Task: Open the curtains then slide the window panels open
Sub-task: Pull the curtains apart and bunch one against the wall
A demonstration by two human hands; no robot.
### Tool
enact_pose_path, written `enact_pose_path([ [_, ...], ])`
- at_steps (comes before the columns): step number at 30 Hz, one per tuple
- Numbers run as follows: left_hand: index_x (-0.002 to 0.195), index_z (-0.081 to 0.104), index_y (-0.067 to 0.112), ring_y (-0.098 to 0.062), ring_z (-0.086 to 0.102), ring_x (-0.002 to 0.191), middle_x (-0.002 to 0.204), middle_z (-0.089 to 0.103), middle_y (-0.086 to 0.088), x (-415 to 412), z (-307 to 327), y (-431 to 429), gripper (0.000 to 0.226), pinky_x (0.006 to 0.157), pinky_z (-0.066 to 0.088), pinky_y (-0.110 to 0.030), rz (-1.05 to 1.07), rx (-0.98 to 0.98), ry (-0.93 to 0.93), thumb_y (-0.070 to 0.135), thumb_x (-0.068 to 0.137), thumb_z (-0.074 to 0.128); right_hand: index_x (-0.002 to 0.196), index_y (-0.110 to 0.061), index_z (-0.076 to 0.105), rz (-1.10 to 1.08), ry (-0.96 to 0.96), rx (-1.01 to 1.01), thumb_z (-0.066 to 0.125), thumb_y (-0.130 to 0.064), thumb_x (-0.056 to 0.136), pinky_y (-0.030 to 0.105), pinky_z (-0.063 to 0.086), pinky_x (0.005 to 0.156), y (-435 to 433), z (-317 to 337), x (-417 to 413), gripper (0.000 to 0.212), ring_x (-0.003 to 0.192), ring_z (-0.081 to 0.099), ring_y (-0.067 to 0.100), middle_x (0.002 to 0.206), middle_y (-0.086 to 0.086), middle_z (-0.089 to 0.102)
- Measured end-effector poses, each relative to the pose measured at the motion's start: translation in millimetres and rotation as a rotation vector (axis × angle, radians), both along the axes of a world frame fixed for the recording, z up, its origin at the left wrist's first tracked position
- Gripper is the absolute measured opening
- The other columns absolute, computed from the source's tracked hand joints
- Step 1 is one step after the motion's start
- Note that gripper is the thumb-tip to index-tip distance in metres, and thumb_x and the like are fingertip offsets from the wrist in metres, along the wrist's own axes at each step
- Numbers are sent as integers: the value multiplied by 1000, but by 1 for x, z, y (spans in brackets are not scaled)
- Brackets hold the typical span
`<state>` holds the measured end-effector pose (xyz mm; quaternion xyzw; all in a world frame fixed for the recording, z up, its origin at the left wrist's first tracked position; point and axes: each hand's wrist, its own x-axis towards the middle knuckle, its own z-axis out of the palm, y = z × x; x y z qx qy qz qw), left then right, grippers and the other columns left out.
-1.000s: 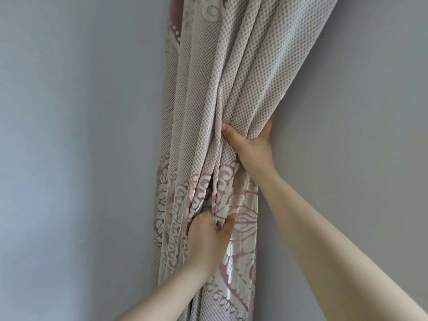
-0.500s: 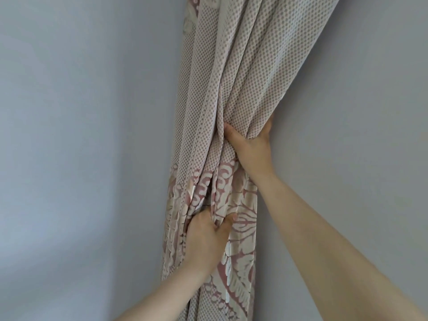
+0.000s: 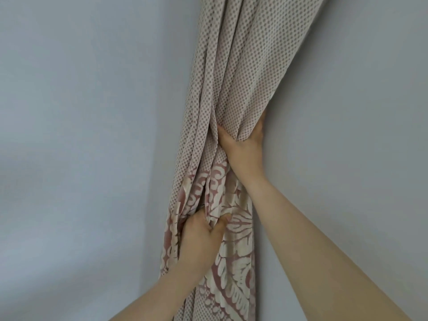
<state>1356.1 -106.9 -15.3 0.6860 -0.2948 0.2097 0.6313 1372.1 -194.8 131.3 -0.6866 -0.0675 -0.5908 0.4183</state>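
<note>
We are gathering the curtain point(image 3: 234, 93) into a tight bundle that is running from the top centre of the frame down to the bottom centre, set against the grey wall point(image 3: 92, 112). Our right hand point(image 3: 243, 147), in the middle of the frame, is wrapping its fingers around the dotted upper folds, with the thumb pressing across the front and the other fingers disappearing behind the cloth on the right edge. Our left hand point(image 3: 201, 237), lower and slightly left of centre, is clenching a pinch of the floral lower part, thumb on the front and the other fingers digging into a crease.

Judging by how narrow the bundle is lying, we are taking this curtain as pulled well to its side, so the first part of the job is looking close to done here. We are not seeing any window, pane or frame in the picture, nor a second curtain, so we cannot tell whether another drape is waiting. We are also not seeing a tieback or hook. Sliding the window panels is, in our judgement, not yet begun, since both hands are occupied with cloth.
</note>
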Motion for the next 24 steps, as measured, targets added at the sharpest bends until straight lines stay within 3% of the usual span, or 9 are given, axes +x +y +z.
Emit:
enact_pose_path([
  [3,116,64,20,-7,66,88,96,70,13,14,2,-4,31,87,52,-25,9,-4,11,27,86,64,153,-20,22,-45,22,-35,70,-58,69,45,31,115,0,-1,16,103,141,34,19,154,1,36],
  [6,114,65,18,-10,65,96,100,69,11,9,-1,-6,28,92,50,-28,7,-2,42,23,87,65,155,-18,18,-203,88,-113,55,-67,75,43,25,118,7,-12,14,101,143,27,23,157,7,29],
  [8,111,66,16,-16,66,95,100,71,3,2,-7,-8,26,94,52,-36,11,-5,67,20,86,65,156,-15,11,-289,112,-153,56,-59,83,46,20,118,10,-24,5,96,145,21,27,160,13,21],
  [11,114,65,15,-14,64,101,105,69,4,-21,-18,-14,27,98,49,-34,7,-19,79,16,86,64,155,-11,11,-318,102,-184,58,-49,89,46,19,119,7,-34,-18,90,146,21,30,161,16,19],
  [14,119,63,15,-12,61,109,112,67,5,-42,-26,-15,32,100,44,-28,6,-12,70,18,87,64,155,-9,16,-288,99,-187,56,-52,87,45,22,118,3,-40,-39,89,145,24,28,160,15,22],
  [18,125,59,16,-9,55,115,121,63,6,-84,-37,-9,38,104,40,-26,29,27,60,21,87,64,153,-14,23,-184,143,-187,38,-63,82,41,27,116,-2,-53,-79,88,142,30,21,156,9,32],
  [21,129,55,21,0,49,118,123,58,14,-126,-47,-5,40,102,34,-16,3,47,32,23,89,61,149,-16,34,-129,163,-182,38,-59,84,40,35,112,-5,-64,-119,78,135,39,18,148,5,42],
  [24,131,54,26,4,48,122,127,58,19,-170,-58,3,43,105,35,-18,-30,94,3,31,88,62,143,-15,44,-92,145,-152,43,-51,85,39,41,107,-7,-76,-163,68,127,48,17,137,5,52],
])
